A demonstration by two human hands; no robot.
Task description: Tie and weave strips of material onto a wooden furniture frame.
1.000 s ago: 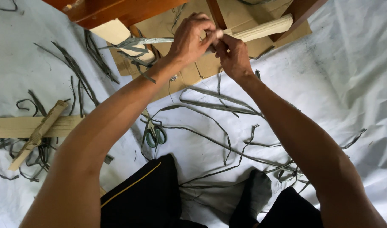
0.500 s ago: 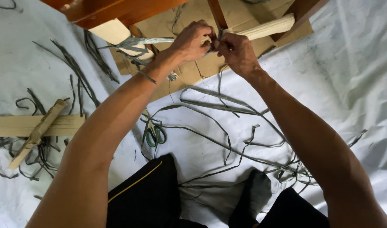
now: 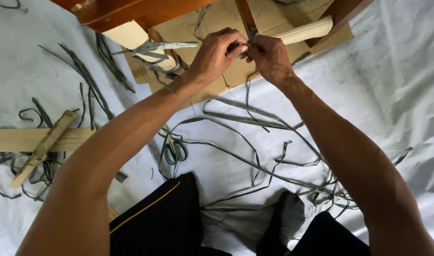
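A long pale stick (image 3: 306, 31) lies across in front of me, and its left part (image 3: 165, 46) is wrapped in grey-green strip. My left hand (image 3: 216, 53) grips the stick at its middle. My right hand (image 3: 270, 58) meets it fingertip to fingertip and pinches a grey strip (image 3: 248, 95) at the stick. The strip hangs down from my fingers to the sheet. The part of the stick under my hands is hidden.
A red-brown wooden frame (image 3: 146, 10) and flattened cardboard (image 3: 269, 16) lie behind the hands. Green-handled scissors (image 3: 172, 150) rest on the white sheet (image 3: 397, 85) among several loose strips (image 3: 255, 156). A flat wooden slat (image 3: 13, 140) and another wrapped stick (image 3: 44, 144) lie at left.
My hands have drawn closer together on the stick, fingertips now touching around the strip. The stick itself has hardly moved.
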